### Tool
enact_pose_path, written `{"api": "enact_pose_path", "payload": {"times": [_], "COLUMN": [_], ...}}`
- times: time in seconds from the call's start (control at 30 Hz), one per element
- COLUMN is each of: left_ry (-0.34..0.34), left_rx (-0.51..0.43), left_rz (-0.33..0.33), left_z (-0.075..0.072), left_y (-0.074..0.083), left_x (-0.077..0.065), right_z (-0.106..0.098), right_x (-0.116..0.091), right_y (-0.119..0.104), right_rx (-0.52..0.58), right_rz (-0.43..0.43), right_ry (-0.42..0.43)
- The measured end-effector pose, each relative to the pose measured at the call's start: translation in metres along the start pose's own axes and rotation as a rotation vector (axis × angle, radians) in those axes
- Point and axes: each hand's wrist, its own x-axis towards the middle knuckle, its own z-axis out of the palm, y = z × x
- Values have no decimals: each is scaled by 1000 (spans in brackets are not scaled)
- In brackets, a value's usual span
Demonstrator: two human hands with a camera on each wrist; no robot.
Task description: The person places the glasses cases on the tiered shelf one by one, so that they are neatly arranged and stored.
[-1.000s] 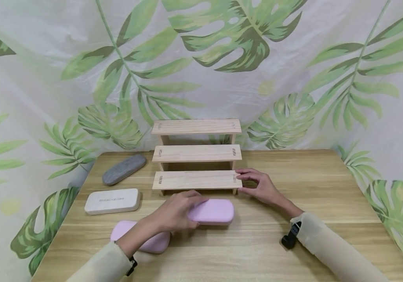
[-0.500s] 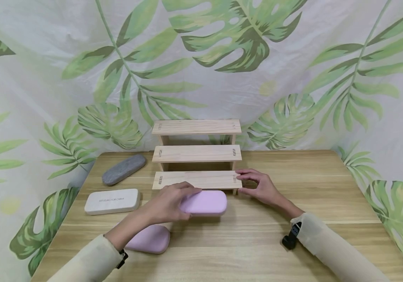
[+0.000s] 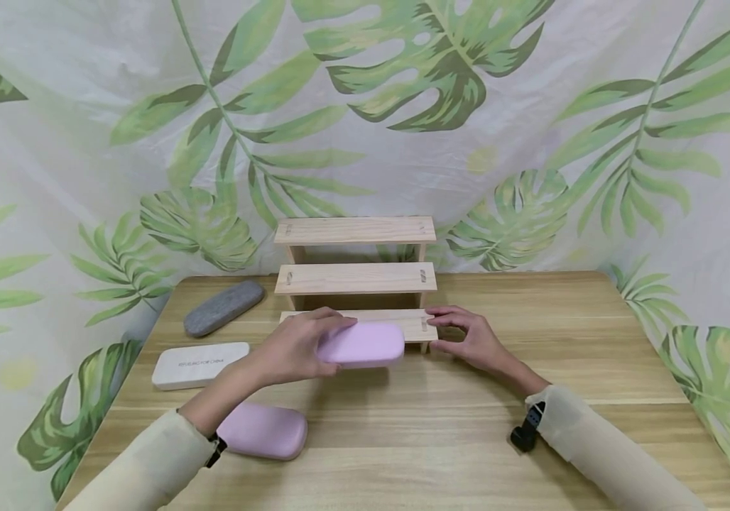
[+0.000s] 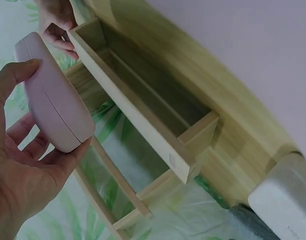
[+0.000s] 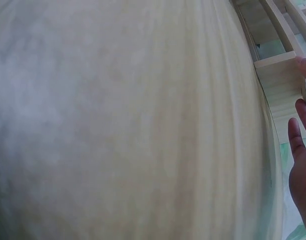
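Observation:
My left hand grips a pink glasses case at its left end, thumb on one side and fingers on the other. In the head view the case overlaps the lowest step of a three-tier wooden display stand. The left wrist view shows the same glasses case held beside the stand. My right hand holds the right end of the lowest step, with fingers spread between its front and back edges. A second pink glasses case lies on the table below my left forearm.
Left of the stand lie a grey fabric glasses case and a white glasses case with printed lettering. The wooden table backs onto a leaf-patterned cloth. A black strap sits at each wrist.
My left hand has raised the pink glasses case and carried it back and slightly left, from before the stand to over its lowest step. My right hand has stayed at the step's end.

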Motion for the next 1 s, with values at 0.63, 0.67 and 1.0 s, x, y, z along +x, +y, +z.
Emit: {"api": "enact_pose_path", "payload": {"times": [0.63,0.67,1.0], "left_ry": [44,44,89], "left_rx": [-1,-9,-49], "left_rz": [-12,-16,-17], "left_z": [-21,-22,-24], "left_y": [-12,-12,-20], "left_x": [27,28,33], "right_z": [-2,-2,-2], "right_x": [-1,-1,-2], "right_y": [4,4,8], "right_rx": [22,24,2], "right_rz": [39,45,21], "right_ry": [-19,-20,-25]}}
